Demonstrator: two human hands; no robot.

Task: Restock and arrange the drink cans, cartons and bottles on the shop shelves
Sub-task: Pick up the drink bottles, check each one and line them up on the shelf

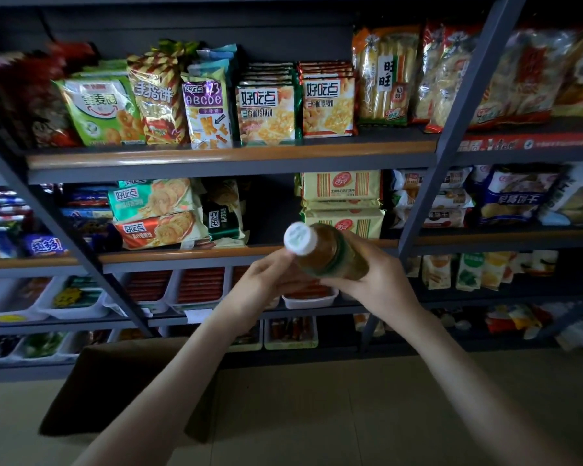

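A plastic bottle (330, 252) of amber drink with a white cap and a green label is held tilted, its cap pointing up and to the left toward me. My right hand (374, 280) grips its body from the right and below. My left hand (266, 280) touches the bottle near its neck from the left, with its fingers curled against it. Both hands are level with the second shelf (182, 255), in front of a dark gap between the snack packs.
Grey metal shelves (229, 159) hold biscuit and snack packs on the upper two levels. White trays (196, 290) of small goods fill the lower levels. An open cardboard box (115, 381) stands on the floor at the lower left. Slanted uprights (451, 129) frame the bay.
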